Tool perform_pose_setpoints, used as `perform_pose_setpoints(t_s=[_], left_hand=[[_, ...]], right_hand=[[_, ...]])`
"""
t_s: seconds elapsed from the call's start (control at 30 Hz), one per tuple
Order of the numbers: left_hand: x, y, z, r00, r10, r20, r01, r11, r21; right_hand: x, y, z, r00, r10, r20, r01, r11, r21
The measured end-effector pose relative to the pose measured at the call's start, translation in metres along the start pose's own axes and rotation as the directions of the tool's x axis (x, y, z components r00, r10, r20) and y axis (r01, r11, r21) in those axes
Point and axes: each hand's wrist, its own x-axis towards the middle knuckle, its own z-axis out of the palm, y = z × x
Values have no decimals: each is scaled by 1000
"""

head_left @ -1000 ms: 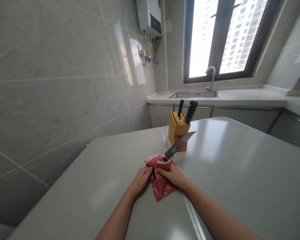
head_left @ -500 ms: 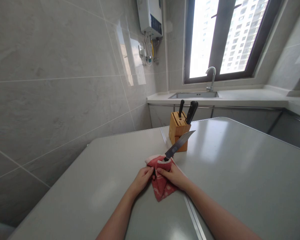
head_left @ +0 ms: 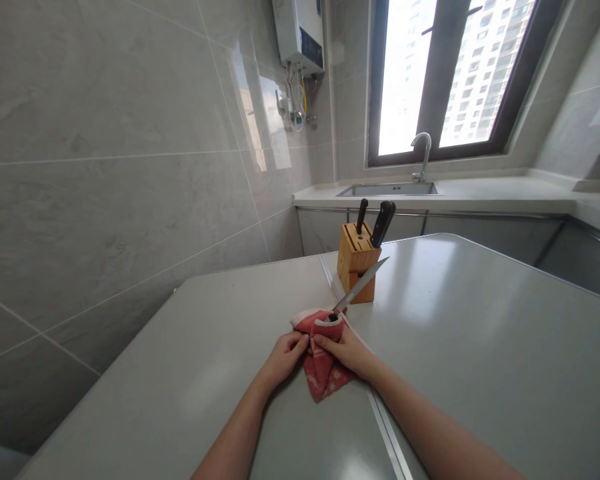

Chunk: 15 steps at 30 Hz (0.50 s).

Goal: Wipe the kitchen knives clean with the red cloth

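Kitchen knife (head_left: 361, 286) over bench (head_left: 230, 333), tip toward 1–2 o'clock, wooden knife block (head_left: 347, 257) beyond; right hand (head_left: 349, 350) clenched round red towel (head_left: 323, 373) on handle (head_left: 333, 318), left hand (head_left: 286, 353) pinching towel's 9 o'clock edge; handle-wiping, presumably, next move calling for steady hold.

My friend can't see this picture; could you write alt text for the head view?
Left hand and right hand hold a knife with red cloth around its handle, blade slanting up and away, above a pale table. A wooden block with two black handles stands beyond; a sink and window are behind.
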Motion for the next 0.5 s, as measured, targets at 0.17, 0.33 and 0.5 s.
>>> perform_pose_setpoints(t_s=[0.17, 0.33, 0.5], left_hand=[[-1, -1, -1, 1000, 20, -8, -20, 1000, 24], [0, -4, -1, 999, 28, -28, -26, 997, 73], [-1, -5, -1, 998, 31, -57, -25, 994, 104]], right_hand=[[0, 1, 0, 1000, -16, -6, 16, 1000, -10], [1, 2, 0, 1000, -12, 9, 12, 999, -35], [0, 0, 0, 1000, 2, 12, -2, 1000, 3]])
